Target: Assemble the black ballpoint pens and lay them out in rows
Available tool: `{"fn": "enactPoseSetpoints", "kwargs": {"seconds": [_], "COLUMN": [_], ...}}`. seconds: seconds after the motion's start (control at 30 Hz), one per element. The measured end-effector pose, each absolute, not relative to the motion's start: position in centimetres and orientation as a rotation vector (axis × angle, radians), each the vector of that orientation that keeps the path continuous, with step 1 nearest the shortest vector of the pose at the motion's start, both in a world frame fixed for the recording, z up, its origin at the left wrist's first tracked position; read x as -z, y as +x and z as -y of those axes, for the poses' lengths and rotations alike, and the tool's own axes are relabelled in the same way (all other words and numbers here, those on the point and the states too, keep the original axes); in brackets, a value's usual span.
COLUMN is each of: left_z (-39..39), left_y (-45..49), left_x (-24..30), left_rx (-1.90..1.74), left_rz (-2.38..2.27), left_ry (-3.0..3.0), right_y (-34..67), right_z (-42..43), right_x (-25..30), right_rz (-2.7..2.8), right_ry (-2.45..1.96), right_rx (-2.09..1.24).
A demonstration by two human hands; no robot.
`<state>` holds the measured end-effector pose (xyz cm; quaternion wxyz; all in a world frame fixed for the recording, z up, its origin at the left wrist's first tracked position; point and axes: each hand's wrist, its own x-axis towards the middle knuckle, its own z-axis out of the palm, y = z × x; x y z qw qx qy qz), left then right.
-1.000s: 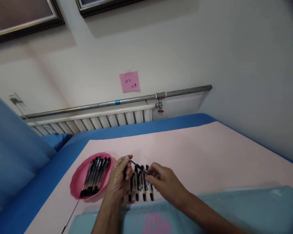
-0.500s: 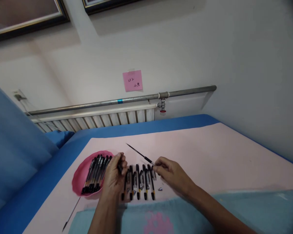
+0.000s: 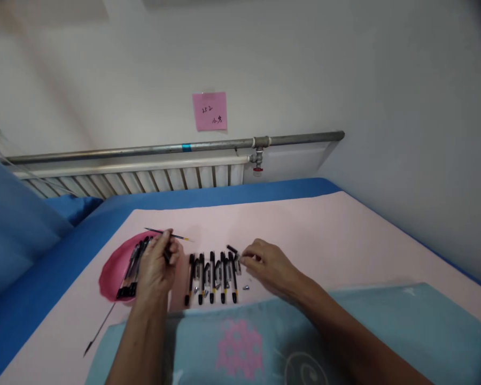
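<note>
My left hand is closed, pinching a thin black pen refill with a yellowish tip; it hovers over the right edge of a pink tray that holds several black pens. My right hand is closed on a short black pen part at the right end of a row of several black pens lying side by side on the pink sheet. Small metal pen tips lie loose beside the row.
Another thin refill lies on the pink sheet at the lower left. A light blue patterned cloth covers the near edge. Behind are a blue bed cover, a radiator, a pipe and a pink sticky note.
The thin refill, held out by my right hand half a second ago, is now in my left hand over the tray. My right hand has dropped to the row's right end. The view shifted.
</note>
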<state>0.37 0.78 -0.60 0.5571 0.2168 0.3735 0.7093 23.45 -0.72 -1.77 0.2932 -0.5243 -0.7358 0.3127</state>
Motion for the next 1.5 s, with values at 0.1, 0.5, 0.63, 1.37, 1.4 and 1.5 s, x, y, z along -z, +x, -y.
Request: {"fn": "enactPoseSetpoints", "kwargs": {"seconds": [0.1, 0.5, 0.63, 1.37, 1.4, 1.5], "left_z": [-0.9, -0.2, -0.2, 0.0, 0.0, 0.0], "left_y": [-0.3, 1.3, 1.4, 1.5, 1.5, 1.5], "left_x": [0.5, 0.4, 0.4, 0.5, 0.5, 0.5], "left_rx": [-1.684, -1.565, -1.564, -1.521, -1.522, -1.524], "left_rz": [-0.9, -0.913, -0.915, -0.948, -0.949, -0.956], "left_ry": [0.53, 0.56, 0.566, 0.6, 0.6, 0.599], "right_y": [24.2, 23.0, 22.7, 22.1, 22.0, 22.2], "right_z": [0.1, 0.3, 0.3, 0.6, 0.6, 0.4], "right_x": [1.9, 3.7, 4.1, 3.6, 3.7, 3.9], "right_rz": [1.895, 1.653, 1.559, 1.497, 1.491, 1.462], "right_ry": [-1.566, -1.578, -1.572, -1.577, -1.568, -1.561], "right_rx": [-0.832, -1.086, -1.189, -1.324, -1.329, -1.316]}}
